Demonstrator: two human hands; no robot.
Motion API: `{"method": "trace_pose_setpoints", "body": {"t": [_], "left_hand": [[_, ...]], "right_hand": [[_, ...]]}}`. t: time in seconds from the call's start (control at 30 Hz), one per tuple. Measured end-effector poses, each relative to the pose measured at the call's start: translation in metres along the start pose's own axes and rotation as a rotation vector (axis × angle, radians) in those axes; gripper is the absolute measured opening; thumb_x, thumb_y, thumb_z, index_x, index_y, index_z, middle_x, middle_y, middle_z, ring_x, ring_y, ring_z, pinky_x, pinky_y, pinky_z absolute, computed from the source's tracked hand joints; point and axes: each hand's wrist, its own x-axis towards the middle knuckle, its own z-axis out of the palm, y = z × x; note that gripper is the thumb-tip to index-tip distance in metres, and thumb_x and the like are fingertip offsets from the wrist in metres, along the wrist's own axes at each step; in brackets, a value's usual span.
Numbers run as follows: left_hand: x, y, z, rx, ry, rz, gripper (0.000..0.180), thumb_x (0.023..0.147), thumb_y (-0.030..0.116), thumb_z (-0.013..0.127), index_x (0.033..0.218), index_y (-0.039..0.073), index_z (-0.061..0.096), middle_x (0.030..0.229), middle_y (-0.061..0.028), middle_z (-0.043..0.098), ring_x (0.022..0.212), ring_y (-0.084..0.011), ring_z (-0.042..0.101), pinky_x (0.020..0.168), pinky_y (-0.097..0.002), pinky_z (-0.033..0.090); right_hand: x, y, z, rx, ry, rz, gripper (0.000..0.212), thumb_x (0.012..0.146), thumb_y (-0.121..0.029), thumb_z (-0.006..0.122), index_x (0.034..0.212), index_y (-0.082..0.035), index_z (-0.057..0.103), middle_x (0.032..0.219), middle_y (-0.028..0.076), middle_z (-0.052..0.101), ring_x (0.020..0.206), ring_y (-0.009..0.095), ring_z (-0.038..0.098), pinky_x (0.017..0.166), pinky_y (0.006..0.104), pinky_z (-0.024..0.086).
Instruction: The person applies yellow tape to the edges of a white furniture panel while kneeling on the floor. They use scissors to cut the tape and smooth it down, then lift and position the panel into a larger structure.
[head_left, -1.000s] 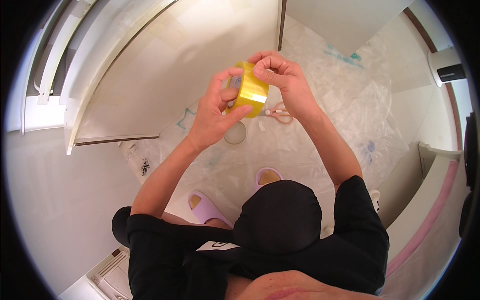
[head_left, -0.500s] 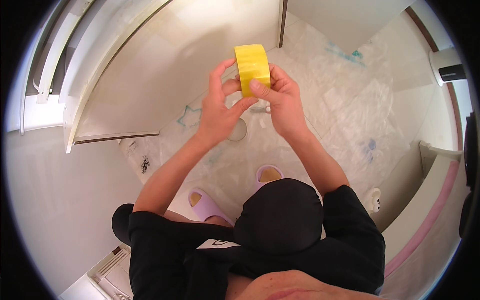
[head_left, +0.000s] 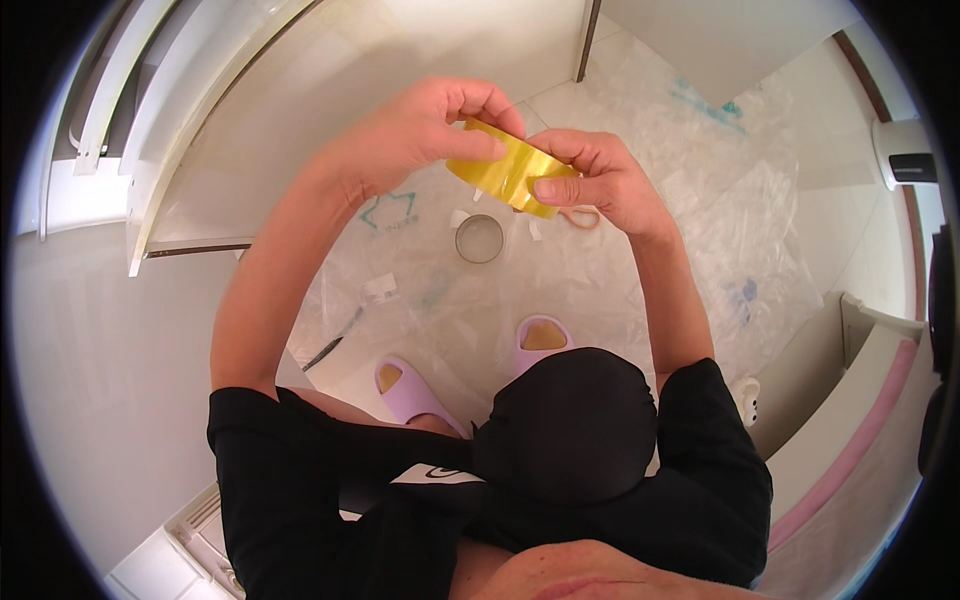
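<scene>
Both hands hold a roll of shiny yellow tape (head_left: 517,177) out in front of me, tilted so that its right end sits lower. My left hand (head_left: 420,130) grips the upper left end, thumb across the face and fingers curled over the top. At the lower right end, my right hand (head_left: 600,180) presses its thumb on the yellow face, with its fingers behind the roll. Whether a strip of tape has come loose from the roll I cannot tell. Below the hands, a round ring-shaped thing (head_left: 458,241), perhaps another roll, lies on the floor.
Crinkled clear plastic sheeting (head_left: 690,230) with teal print covers the floor. Orange-handled scissors (head_left: 582,218) lie partly behind my right hand. A lilac slipper (head_left: 405,395) is on my foot. White panels stand at the left, and a white ledge with a pink strip (head_left: 850,450) at the right.
The yellow tape has turned from nearly upright to a slant down to the right. My left hand has moved up and over its upper end; my right hand has shifted right.
</scene>
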Motion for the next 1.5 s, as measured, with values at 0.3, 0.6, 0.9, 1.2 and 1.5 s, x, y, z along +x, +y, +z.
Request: {"method": "trace_pose_setpoints", "body": {"t": [0.3,0.6,0.9,1.2,1.5], "left_hand": [[-0.007,0.0,0.013,-0.021,0.072,-0.005,0.015,0.083,0.012,0.066,0.095,0.006,0.059,0.09,0.0004,0.06,0.085,-0.0093,0.055,0.076,-0.0264,0.042],[-0.009,-0.009,0.015,-0.089,0.092,-0.119,0.019,0.084,0.018,0.072,0.093,0.008,0.059,0.087,0.0015,0.059,0.083,-0.009,0.054,0.074,-0.0266,0.041],[-0.001,-0.069,0.01,-0.21,0.234,-0.184,0.019,0.086,0.018,0.076,0.091,0.008,0.06,0.086,0.0014,0.063,0.08,-0.0083,0.055,0.072,-0.0257,0.042],[0.037,-0.136,0.042,0.276,0.372,-0.1,0.027,0.08,0.021,0.08,0.087,0.005,0.06,0.087,-0.0043,0.066,0.079,-0.0143,0.06,0.067,-0.03,0.046],[0.097,-0.196,0.099,0.506,0.486,0.364,0.02,0.072,0.012,0.075,0.087,0.006,0.062,0.093,-0.0096,0.062,0.096,-0.0304,0.054,0.089,-0.0399,0.042]], "right_hand": [[0.001,-0.006,0.008,-0.118,0.029,0.018,0.029,0.086,-0.014,0.073,0.111,0.0,0.068,0.094,0.002,0.066,0.086,0.011,0.058,0.076,0.0256,0.045],[0.008,-0.002,0.004,-0.156,0.002,0.081,0.025,0.086,-0.018,0.073,0.104,-0.002,0.07,0.088,0.002,0.066,0.083,0.01,0.056,0.075,0.0272,0.044],[0.106,0.018,-0.026,-0.977,0.722,-0.861,0.051,0.093,-0.026,0.063,0.136,-0.001,0.049,0.145,0.018,0.046,0.135,0.031,0.041,0.11,0.0425,0.034],[0.153,0.083,-0.056,-1.172,0.922,-0.844,0.071,0.096,-0.036,0.057,0.148,0.004,0.03,0.157,0.022,0.027,0.147,0.038,0.022,0.118,0.0509,0.018],[0.185,-0.008,-0.018,-1.135,0.897,-1.064,0.074,0.094,-0.037,0.061,0.147,0.006,0.03,0.157,0.025,0.024,0.147,0.04,0.02,0.118,0.0519,0.016]]}}
